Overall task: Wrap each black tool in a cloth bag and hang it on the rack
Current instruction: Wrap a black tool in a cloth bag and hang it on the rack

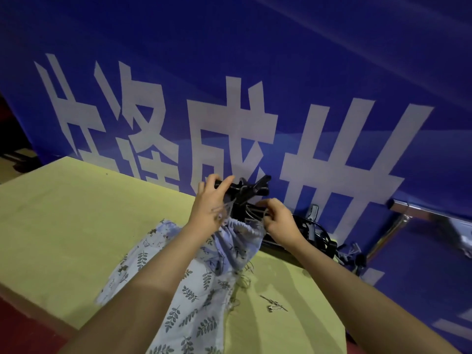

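A black tool (pixel 246 191) stands upright in a light blue leaf-print cloth bag (pixel 229 247) on the yellow-green table (pixel 76 213). Its top sticks out above the bag's gathered mouth. My left hand (pixel 210 203) grips the upper left part of the tool. My right hand (pixel 279 224) pinches the drawstring at the right side of the bag's mouth. More leaf-print cloth (pixel 184 307) lies spread on the table under my left forearm. No rack can be made out.
Several more black tools (pixel 316 235) lie at the table's far right edge. A small metal clip (pixel 274 304) lies on the table near my right forearm. A blue banner with large white characters (pixel 229 129) hangs right behind the table. A metal bar (pixel 419 213) shows at right.
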